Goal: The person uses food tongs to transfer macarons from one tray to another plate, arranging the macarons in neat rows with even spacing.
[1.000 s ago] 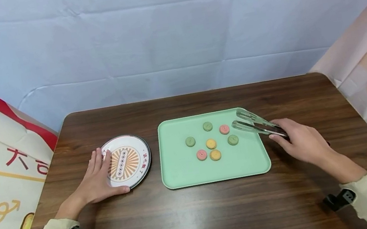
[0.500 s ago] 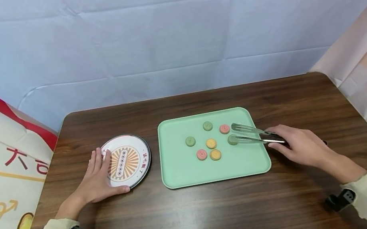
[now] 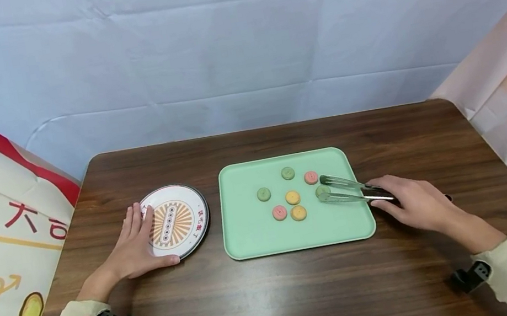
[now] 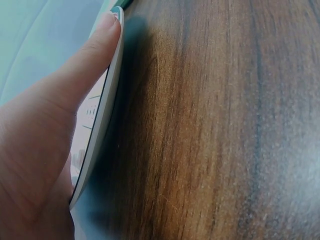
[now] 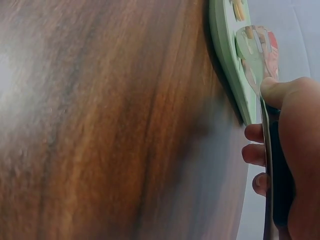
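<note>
My right hand (image 3: 412,204) grips metal tongs (image 3: 342,196) with dark handles over the right side of a pale green tray (image 3: 258,244). The tongs' parted tips reach around a green button-shaped cookie (image 3: 321,191), with a pink cookie (image 3: 311,177) just beyond. Whether the tips touch the green one cannot be told. More such cookies lie on the tray, among them a yellow cookie (image 3: 298,212) and a green cookie (image 3: 263,194). At the left, my left hand (image 3: 135,247) rests with straight, spread fingers on a white printed plate (image 3: 194,226), its thumb along the near rim (image 4: 116,45).
Tray and plate stand apart on a dark wood table (image 3: 277,299). A white cloth (image 3: 237,60) hangs behind the far edge, and printed cloths (image 3: 2,250) hang at both sides. Dark rims below the top plate suggest a stack.
The tongs have come down and swung toward the near side, from above the tray's right edge to around the right green cookie. My left hand has stayed on the plate.
</note>
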Available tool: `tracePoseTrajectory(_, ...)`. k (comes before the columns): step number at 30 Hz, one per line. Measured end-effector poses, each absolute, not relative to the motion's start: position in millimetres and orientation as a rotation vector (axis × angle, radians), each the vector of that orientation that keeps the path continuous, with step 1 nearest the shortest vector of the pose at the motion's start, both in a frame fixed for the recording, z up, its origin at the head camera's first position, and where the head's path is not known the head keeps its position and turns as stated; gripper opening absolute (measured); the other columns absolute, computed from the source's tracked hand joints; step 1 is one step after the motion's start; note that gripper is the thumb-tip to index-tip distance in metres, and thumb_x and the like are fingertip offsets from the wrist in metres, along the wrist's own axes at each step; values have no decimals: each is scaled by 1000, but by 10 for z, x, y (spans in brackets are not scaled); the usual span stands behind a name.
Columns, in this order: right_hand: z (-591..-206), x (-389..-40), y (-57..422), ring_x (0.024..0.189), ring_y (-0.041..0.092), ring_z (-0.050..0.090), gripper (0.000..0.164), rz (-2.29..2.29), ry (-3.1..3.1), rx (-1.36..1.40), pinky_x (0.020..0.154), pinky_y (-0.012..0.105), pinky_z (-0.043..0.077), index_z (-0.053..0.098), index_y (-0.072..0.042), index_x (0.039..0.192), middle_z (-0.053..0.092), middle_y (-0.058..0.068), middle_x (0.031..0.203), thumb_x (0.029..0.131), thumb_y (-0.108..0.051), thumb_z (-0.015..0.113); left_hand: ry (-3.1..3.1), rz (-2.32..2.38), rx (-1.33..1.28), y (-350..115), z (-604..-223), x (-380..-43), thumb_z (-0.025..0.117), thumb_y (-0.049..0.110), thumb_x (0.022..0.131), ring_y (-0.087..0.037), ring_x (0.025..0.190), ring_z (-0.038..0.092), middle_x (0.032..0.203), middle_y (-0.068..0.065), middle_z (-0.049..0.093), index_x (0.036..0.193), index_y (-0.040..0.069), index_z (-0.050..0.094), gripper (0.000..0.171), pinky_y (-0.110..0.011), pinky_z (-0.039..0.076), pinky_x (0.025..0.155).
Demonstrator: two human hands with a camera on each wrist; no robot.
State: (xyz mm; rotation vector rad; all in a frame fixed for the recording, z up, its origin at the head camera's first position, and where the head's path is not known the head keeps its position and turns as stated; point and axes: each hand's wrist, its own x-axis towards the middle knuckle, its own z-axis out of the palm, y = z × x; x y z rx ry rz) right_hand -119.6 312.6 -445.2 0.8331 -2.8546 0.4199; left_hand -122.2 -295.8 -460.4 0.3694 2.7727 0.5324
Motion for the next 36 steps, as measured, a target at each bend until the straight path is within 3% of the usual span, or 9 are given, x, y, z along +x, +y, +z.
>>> tracePoseTrajectory(36,-4476,-1237,3006,97,25,72,35,456,-2864,846,71,48,57,70,-13,124,73,3,115,90,-21,79,2781,507,346,-2946,-4599,-1214,78,71,72,-45,152,-16,164,-30,-17,160,-7,2,140,-65,5,119)
